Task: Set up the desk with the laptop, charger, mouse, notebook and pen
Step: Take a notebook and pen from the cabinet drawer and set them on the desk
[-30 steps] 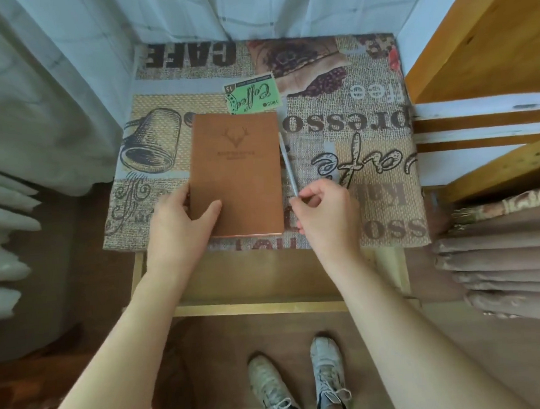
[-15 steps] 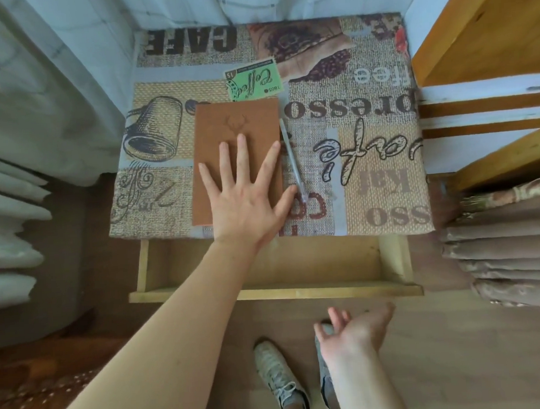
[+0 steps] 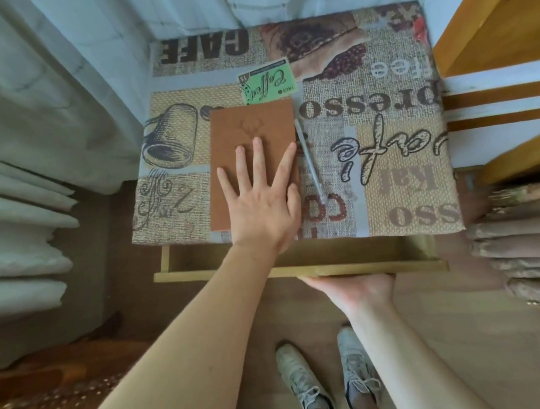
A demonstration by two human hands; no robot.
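while the left hand lay flat with fingers spread on the brown notebook at the near-left of the desk, the right hand cupped the open drawer from beneath — fingers hidden, grip unclear; notebook looked stiff, light, best lifted by an edge; pen just right of it — thin, rollable; coarse printed cloth; curtains left, wooden shelving right.

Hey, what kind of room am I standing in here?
Probably a room at home, a small desk nook by a window: white curtains behind, a coffee-print tablecloth on the desk, and an open wooden drawer.
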